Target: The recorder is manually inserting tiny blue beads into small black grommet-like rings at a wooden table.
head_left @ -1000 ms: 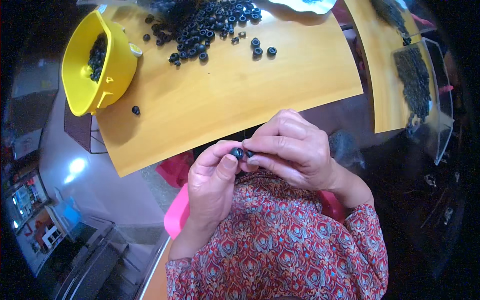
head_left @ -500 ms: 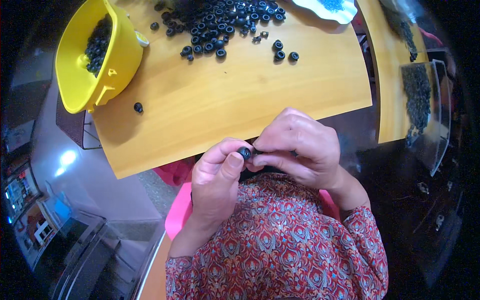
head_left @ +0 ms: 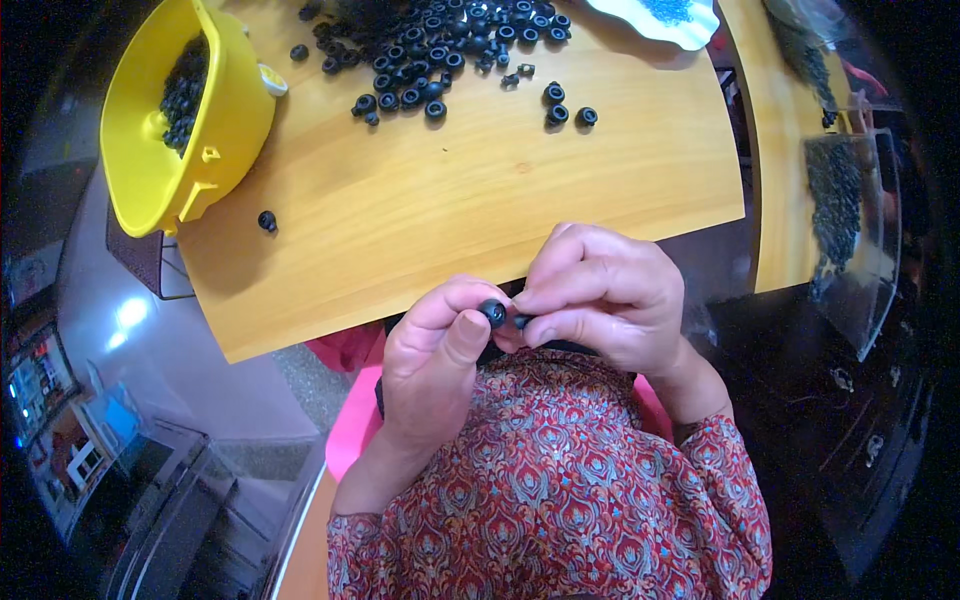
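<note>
Just off the table's front edge, my left hand (head_left: 437, 345) pinches a small round black part (head_left: 492, 313) between thumb and forefinger, its hollow end turned to the right. Close beside it, my right hand (head_left: 610, 297) holds a second small black piece (head_left: 522, 321) between thumb and fingertip, mostly covered by the fingers. The two pieces are near each other, with a narrow gap between them. A pile of similar black ring-shaped parts (head_left: 435, 110) lies at the far side of the table.
At the left stands a yellow tub (head_left: 225, 160) with many small black pieces inside. One lone black part (head_left: 267, 221) lies near it on the wooden table (head_left: 450, 230). A white scalloped dish (head_left: 680, 38) holding blue bits sits at the far right. Beyond, a clear tray (head_left: 885, 250) contains dark pieces.
My right hand has shifted slightly right and down, so more of its black piece shows. My left hand keeps its part almost in place. The whole view has moved a little.
</note>
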Motion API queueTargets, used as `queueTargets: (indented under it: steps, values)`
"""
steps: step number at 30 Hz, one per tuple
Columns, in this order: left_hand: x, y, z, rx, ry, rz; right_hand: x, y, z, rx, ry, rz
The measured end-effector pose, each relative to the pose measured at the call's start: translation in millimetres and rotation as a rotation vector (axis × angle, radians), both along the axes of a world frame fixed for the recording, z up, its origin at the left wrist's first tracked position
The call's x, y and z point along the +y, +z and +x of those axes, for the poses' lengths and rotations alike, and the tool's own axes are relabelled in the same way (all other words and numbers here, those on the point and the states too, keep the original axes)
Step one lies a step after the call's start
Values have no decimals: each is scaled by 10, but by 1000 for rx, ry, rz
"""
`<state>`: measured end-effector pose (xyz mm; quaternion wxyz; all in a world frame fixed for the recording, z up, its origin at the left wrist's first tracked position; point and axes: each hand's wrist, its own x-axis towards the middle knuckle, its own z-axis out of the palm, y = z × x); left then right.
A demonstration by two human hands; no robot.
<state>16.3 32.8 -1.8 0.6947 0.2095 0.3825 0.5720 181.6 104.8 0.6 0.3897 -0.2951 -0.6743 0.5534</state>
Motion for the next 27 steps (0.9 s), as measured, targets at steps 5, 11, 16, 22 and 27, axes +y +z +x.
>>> queueTargets:
  steps: [5,11,16,22,27]
  values:
    - [-21,-72,16,-37,0,-35,-6,-4,31,88,1,-244]
    - [0,-29,66,-77,1,-60,-66,-65,39,112,-41,-214]
    - [-7,-36,80,-78,14,-87,-64,-61,41,13,-54,-16]
    - [3,-35,74,-81,42,-131,-46,-78,35,-14,-58,38]
    - [18,-31,55,-97,26,-103,-33,-87,30,18,-38,-3]
